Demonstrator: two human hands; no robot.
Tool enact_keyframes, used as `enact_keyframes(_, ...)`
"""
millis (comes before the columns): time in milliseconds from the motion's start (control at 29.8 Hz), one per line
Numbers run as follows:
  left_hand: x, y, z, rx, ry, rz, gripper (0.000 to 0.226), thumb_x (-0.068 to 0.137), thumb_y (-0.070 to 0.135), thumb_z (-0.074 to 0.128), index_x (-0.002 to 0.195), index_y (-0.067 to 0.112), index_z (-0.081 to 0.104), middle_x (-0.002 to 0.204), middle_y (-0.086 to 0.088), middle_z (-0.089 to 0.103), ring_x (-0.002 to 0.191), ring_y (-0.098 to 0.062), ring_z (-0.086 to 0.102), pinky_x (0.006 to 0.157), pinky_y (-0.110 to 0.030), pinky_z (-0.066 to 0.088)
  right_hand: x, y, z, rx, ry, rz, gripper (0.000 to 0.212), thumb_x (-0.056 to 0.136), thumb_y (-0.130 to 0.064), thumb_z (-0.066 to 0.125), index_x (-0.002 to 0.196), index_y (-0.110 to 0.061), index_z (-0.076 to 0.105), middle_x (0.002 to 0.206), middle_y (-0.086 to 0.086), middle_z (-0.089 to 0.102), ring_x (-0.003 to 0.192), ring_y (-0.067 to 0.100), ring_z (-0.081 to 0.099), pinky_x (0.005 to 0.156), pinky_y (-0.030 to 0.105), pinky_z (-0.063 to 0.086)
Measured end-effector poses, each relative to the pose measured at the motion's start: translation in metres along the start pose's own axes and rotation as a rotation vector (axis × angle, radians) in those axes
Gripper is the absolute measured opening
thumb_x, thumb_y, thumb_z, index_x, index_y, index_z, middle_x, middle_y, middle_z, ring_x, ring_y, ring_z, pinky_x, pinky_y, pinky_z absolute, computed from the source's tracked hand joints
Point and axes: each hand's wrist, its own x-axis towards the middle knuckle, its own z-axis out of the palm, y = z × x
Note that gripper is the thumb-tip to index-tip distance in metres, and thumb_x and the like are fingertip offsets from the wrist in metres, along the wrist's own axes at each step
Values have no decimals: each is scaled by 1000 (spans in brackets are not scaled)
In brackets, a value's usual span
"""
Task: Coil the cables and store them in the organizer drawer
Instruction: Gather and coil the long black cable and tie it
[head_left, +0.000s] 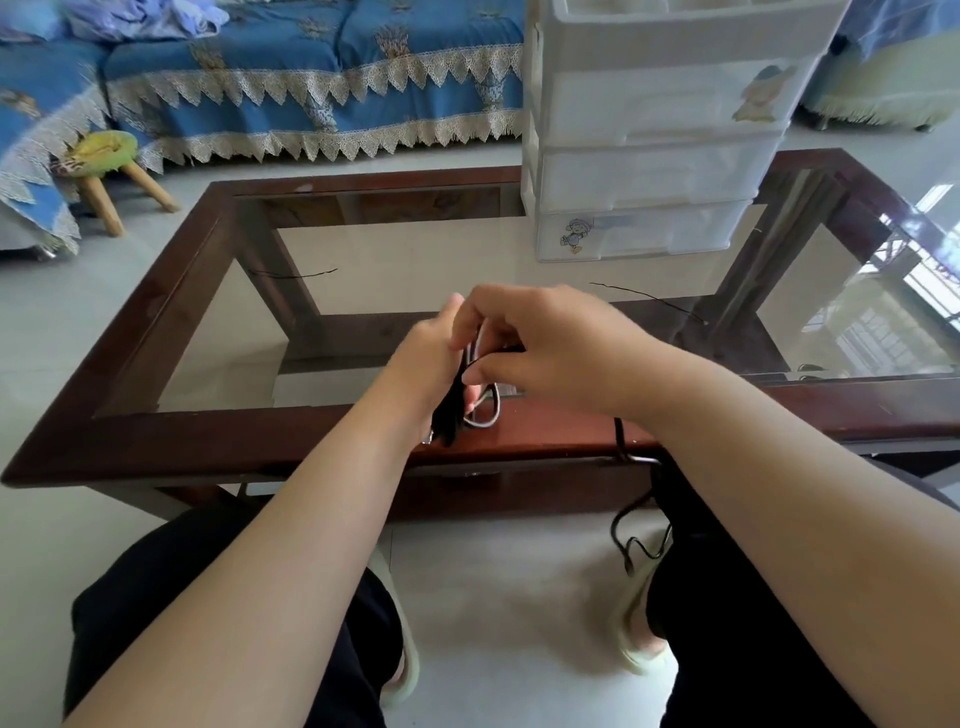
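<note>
Both hands meet over the near edge of the glass table (208, 441). My left hand (431, 353) grips a small bundle of grey and black cable (483, 415), whose loops hang below the fist. My right hand (540, 348) pinches the same bundle from the right, fingers curled over its top. Another black cable (621, 441) drapes over the table's front edge and trails down to the floor by my right foot. The white plastic organizer (654, 156) with several drawers stands at the table's far right; every drawer I can see is closed.
Two thin black ties lie on the glass, one at the left (293, 274) and one at the right (649, 299). A small green stool (106, 156) and a blue-covered sofa (311, 78) stand beyond the table. My knees are under its front edge.
</note>
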Motion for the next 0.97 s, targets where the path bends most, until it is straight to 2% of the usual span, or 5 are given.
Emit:
enact_keyframes(101,-2,-4,-1,-112,-244,-131,55,101,48,32,61,18,56,47,-2,38,41,-15,35,46,-26,32,3,6,-4,-301,72,28,39,74,-56,67,99,-29,54,67,-10,57,63,13,55,54,27,40)
enact_keyframes(369,-10,0,-7,-106,-490,-82,71,64,81,38,80,12,45,49,1,33,37,-10,31,41,-22,33,16,31,-12,210,-110,181,35,70,-47,75,87,-23,56,71,-6,59,61,9,53,59,30,49)
enact_keyframes(536,-16,-5,-10,-98,-517,43,51,63,58,61,76,12,42,46,4,35,34,-6,33,39,-19,34,17,43,-21,361,-142,222,32,76,-40,71,80,-15,52,47,-10,48,39,4,36,40,16,31)
enact_keyframes(838,-15,-3,-4,-7,-261,194,49,70,48,70,62,7,45,38,-2,36,31,-15,36,43,-23,37,12,59,-24,982,-129,175,19,83,-22,61,99,-14,55,60,-4,45,48,9,36,40,16,28)
enact_keyframes(972,-17,0,-2,-42,-312,203,44,88,30,66,52,14,46,38,-2,31,29,-15,30,40,-22,31,15,64,-22,827,-36,211,25,75,-33,66,89,-15,57,55,-5,43,43,9,31,41,18,23)
